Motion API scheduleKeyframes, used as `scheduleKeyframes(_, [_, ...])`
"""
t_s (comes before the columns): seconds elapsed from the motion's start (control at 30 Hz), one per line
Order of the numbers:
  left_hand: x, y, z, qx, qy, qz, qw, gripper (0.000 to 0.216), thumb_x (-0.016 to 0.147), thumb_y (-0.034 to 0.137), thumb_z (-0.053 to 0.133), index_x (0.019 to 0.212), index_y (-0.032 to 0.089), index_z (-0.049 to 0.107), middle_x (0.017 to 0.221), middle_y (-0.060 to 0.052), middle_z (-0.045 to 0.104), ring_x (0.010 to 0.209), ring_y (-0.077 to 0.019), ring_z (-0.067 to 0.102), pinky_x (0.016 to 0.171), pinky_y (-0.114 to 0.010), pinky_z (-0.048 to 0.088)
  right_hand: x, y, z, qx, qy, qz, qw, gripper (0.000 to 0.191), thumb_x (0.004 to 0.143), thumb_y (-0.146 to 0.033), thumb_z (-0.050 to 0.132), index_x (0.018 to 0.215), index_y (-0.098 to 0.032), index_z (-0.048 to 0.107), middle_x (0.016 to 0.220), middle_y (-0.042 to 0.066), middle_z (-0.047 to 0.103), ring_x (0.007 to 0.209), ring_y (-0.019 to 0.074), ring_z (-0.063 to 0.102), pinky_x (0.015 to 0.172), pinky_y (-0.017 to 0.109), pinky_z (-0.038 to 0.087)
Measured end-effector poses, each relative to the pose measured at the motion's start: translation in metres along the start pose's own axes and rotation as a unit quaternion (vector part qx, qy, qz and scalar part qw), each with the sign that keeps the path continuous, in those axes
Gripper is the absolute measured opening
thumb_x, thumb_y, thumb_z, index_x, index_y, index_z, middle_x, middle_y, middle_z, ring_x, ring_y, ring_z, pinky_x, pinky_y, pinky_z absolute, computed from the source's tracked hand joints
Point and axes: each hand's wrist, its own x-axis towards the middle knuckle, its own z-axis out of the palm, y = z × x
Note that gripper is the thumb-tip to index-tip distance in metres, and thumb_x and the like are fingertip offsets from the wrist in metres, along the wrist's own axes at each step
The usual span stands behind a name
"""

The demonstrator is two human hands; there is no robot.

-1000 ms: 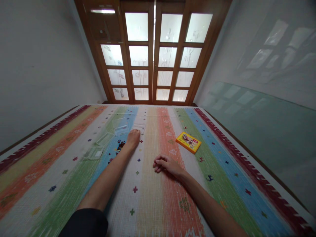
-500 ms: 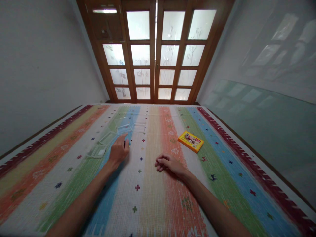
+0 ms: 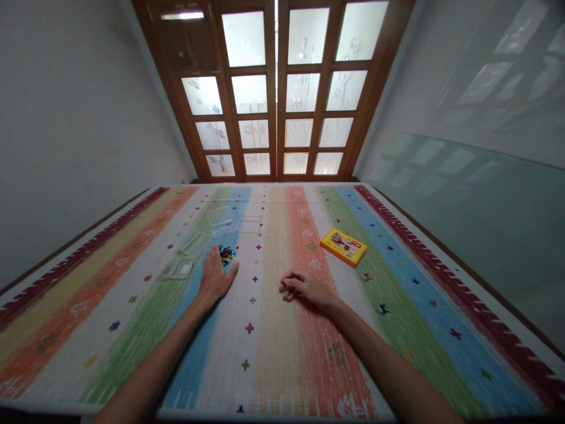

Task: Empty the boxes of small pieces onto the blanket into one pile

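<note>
My left hand [image 3: 215, 279] lies on the striped cloth with its thumb and fingers spread, holding nothing. Right against its fingers is a small heap of tiny pieces [image 3: 228, 255] in blue, yellow, dark and reddish colours, too small to tell their kind. The hand covers part of the heap's near left side. My right hand [image 3: 308, 287] rests on its side on the cloth, fingers loosely curled in and thumb over them, with nothing visible in it. A flat yellow box [image 3: 343, 247] with a printed picture lies beyond it to the right.
Clear plastic cases [image 3: 177, 268] lie at the left, and another open clear case [image 3: 224, 228] with a clear flat piece [image 3: 250, 224] is farther back. A striped tablecloth [image 3: 273, 353] covers the table, which reaches toward wooden glazed doors [image 3: 277, 135].
My left hand has gone from curled over the heap to spread flat beside it, so the coloured pieces now show. My right hand keeps its pose. The view has shifted slightly.
</note>
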Motion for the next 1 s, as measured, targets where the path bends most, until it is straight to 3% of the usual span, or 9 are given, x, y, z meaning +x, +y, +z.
scheduleKeyframes(0.13, [0.026,0.008,0.009,-0.044,0.012,0.023,0.999,0.076,0.089,0.048,0.056,0.148,0.007,0.033,0.152,-0.027,0.04,0.147,-0.0389,0.03,0.116,-0.061,0.028,0.002,0.002,-0.001,-0.007,-0.006,0.005,1.0,0.034,0.075,-0.048,0.075,0.084,-0.017,0.062,0.083,0.004,0.07,0.067,0.0135,0.067,0.066,0.028,0.054])
scheduleKeyframes(0.23, [0.041,0.011,0.013,-0.042,-0.009,0.036,0.998,0.06,0.09,0.045,0.055,0.138,0.009,0.049,0.147,-0.024,0.049,0.144,-0.0382,0.035,0.116,-0.061,0.028,0.003,0.004,-0.002,-0.016,-0.014,0.003,1.0,0.035,0.076,-0.048,0.074,0.084,-0.017,0.061,0.083,0.004,0.069,0.067,0.0137,0.067,0.066,0.029,0.054])
scheduleKeyframes(0.4, [0.05,0.01,0.01,-0.048,-0.023,0.044,0.998,0.035,0.092,0.031,0.048,0.115,0.014,0.068,0.13,-0.017,0.066,0.13,-0.0314,0.056,0.115,-0.048,0.038,0.004,0.006,-0.003,-0.03,-0.019,-0.003,0.999,0.035,0.077,-0.049,0.072,0.084,-0.017,0.06,0.084,0.004,0.068,0.068,0.0134,0.066,0.066,0.029,0.053])
scheduleKeyframes(0.57, [0.046,0.007,0.0,-0.063,-0.007,0.048,0.997,0.035,0.091,0.022,0.046,0.118,0.017,0.066,0.124,-0.012,0.07,0.116,-0.0275,0.066,0.107,-0.044,0.048,0.004,0.006,-0.003,-0.033,-0.021,-0.01,0.999,0.033,0.079,-0.048,0.071,0.084,-0.018,0.06,0.083,0.004,0.069,0.068,0.0135,0.066,0.066,0.029,0.054])
scheduleKeyframes(0.77, [0.047,0.012,0.0,-0.075,-0.014,0.072,0.994,0.05,0.093,0.028,0.048,0.141,0.014,0.049,0.145,-0.014,0.055,0.136,-0.0279,0.051,0.115,-0.046,0.04,0.004,0.008,-0.003,-0.037,-0.016,-0.01,0.999,0.032,0.078,-0.047,0.07,0.084,-0.017,0.061,0.083,0.004,0.069,0.067,0.0135,0.066,0.066,0.029,0.054])
scheduleKeyframes(0.87, [0.052,0.015,0.004,-0.075,-0.043,0.099,0.991,0.045,0.09,0.033,0.053,0.132,0.019,0.059,0.142,-0.01,0.058,0.14,-0.0298,0.045,0.118,-0.051,0.034,0.004,0.008,-0.003,-0.039,-0.016,-0.011,0.999,0.034,0.078,-0.049,0.071,0.084,-0.017,0.061,0.083,0.004,0.069,0.068,0.0135,0.066,0.065,0.028,0.053])
scheduleKeyframes(1.0, [0.055,0.013,0.007,-0.078,-0.06,0.111,0.989,0.033,0.09,0.027,0.047,0.111,0.02,0.071,0.127,-0.009,0.069,0.126,-0.0276,0.06,0.112,-0.047,0.043,0.003,0.006,-0.002,-0.048,-0.014,-0.011,0.999,0.032,0.079,-0.048,0.07,0.084,-0.017,0.06,0.084,0.004,0.069,0.068,0.0132,0.066,0.065,0.028,0.053])
